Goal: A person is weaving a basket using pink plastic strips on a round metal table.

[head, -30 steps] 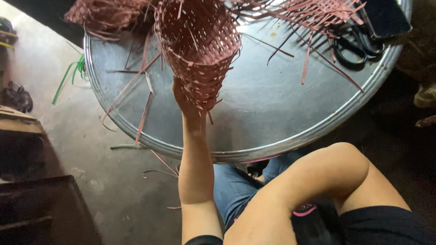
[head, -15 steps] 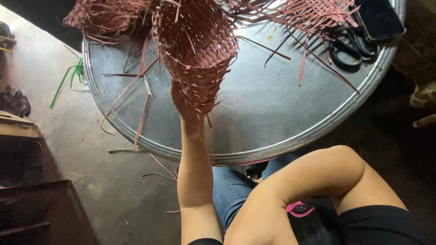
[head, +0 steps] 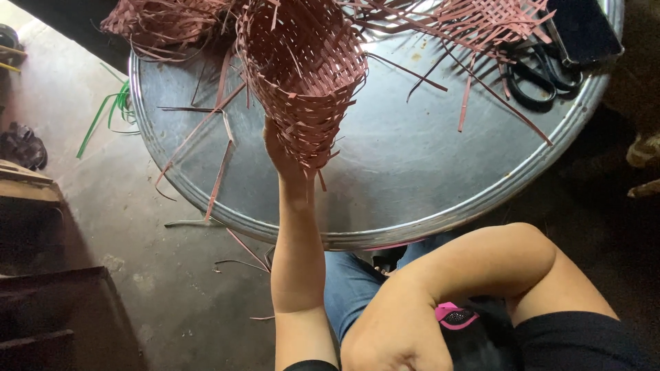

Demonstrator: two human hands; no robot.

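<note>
Left hand (head: pixel 283 152) raised over the round metal counter (head: pixel 412 185), gripping the narrow lower end of a half-woven reddish-brown basket (head: pixel 302 75); fingers mostly hidden behind the weave, seemingly closed around it, thumb side just visible at the left edge. Basket held up off the counter and tilted, open mouth toward the top of the view, probably to turn the weave toward the eyes and keep the loose ends hanging free. Right hand (head: pixel 392 340) low near the lap, fist-like against the body, touching nothing on the counter; whether anything sits inside it, cannot tell. Pink-and-black item (head: pixel 454 316) just beside that hand, kind unclear. More flat woven pieces with loose strips (head: pixel 474 20) spread along the far side of the counter, well apart from the held basket. Black scissors (head: pixel 543 72) lying at the far right near the rim, beside a dark flat object (head: pixel 584 27), within reach but untouched. Stray strips (head: pixel 220 172) scattered on the left of the counter and down on the floor (head: pixel 137 227). Green strips (head: pixel 110 113) on the floor past the counter's left rim.
</note>
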